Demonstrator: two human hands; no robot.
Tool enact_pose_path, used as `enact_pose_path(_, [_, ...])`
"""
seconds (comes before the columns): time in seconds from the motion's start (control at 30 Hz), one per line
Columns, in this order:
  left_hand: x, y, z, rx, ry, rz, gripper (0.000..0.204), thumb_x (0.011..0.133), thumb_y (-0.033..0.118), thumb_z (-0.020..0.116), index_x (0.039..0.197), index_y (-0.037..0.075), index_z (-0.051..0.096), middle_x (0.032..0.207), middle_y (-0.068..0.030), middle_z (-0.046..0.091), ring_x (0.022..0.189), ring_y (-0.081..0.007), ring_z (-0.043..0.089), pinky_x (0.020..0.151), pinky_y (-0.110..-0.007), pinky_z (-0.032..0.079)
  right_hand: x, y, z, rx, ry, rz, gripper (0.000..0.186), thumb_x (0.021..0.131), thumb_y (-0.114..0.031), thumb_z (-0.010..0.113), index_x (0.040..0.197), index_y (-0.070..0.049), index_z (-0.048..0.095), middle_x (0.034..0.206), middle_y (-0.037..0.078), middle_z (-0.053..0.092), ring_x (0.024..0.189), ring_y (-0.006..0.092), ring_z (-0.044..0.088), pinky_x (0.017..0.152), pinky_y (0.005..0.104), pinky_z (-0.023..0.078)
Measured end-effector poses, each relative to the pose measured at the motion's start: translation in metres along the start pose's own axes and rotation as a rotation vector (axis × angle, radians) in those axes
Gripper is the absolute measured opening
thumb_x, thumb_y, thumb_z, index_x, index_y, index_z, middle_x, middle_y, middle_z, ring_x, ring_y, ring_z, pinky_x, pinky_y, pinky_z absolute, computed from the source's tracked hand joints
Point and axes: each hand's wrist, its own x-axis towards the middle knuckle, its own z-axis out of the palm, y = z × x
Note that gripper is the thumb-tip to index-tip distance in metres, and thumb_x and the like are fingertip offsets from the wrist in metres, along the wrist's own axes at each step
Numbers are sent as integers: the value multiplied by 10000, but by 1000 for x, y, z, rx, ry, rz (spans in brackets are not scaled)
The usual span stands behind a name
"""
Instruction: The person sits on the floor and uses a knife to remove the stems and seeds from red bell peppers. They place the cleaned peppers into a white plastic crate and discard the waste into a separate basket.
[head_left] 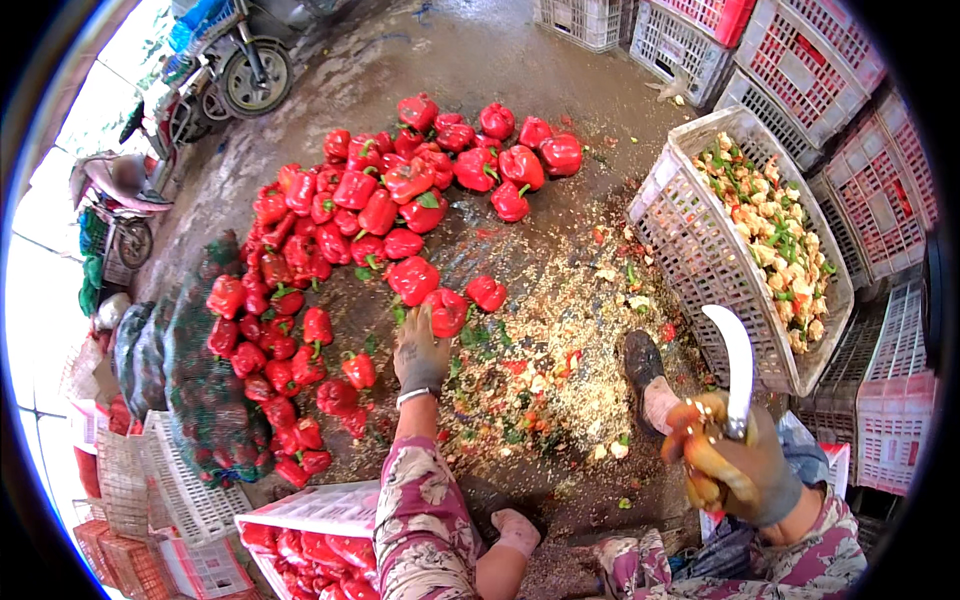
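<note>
My left hand, in a grey glove, reaches down onto a red bell pepper at the near edge of a big pile of red bell peppers on the concrete ground. My right hand, in a worn orange and grey glove, is raised at the lower right and grips a knife with a curved pale blade pointing up. Pepper seeds and cores litter the ground between my hands.
A white plastic crate of pepper cores and stems tilts at the right, with stacked red and white crates behind it. A crate of peppers sits by my left arm. Net sacks lie at left. Scooters stand far left.
</note>
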Motion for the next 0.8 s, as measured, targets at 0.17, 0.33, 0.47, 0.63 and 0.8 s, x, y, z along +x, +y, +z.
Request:
enact_pose_path(0.17, [38,28,41,111,67,47,730,770,270,781,1421,175,465,1399,-178,483,1285,-400,486,1047,-483,444,13,16,-6,80,116,23,291,846,37,563,1136,50,591,864,242,670,427,160,532,421,315,460])
enact_pose_path(0.33, [6,4,52,-286,203,-242,657,717,247,844,1268,102,517,1192,-210,552,1104,-429,553,948,-491,472,13,19,-8,87,170,-97,321,812,18,611,1132,44,609,849,246,682,460,183,583,440,303,485])
enact_pose_path(0.47, [-31,-32,68,-406,267,-339,833,669,243,895,1360,126,447,1189,-222,563,1100,-421,575,968,-485,480,12,6,-5,26,127,55,328,813,22,580,1139,47,600,829,218,674,456,164,560,436,302,469])
enact_pose_path(0.63, [-29,-33,69,-312,107,-460,1007,591,272,928,1434,160,389,1270,-259,542,1152,-421,573,999,-477,477,8,10,-1,13,104,81,316,841,18,563,1156,37,587,841,183,661,456,142,527,421,294,436])
enact_pose_path(0.8, [-54,-36,82,-422,205,-383,942,584,232,940,1326,37,395,1168,-213,560,1089,-380,589,967,-464,494,9,15,4,-41,78,48,288,900,-38,616,1180,18,588,881,153,671,486,124,559,424,255,439])
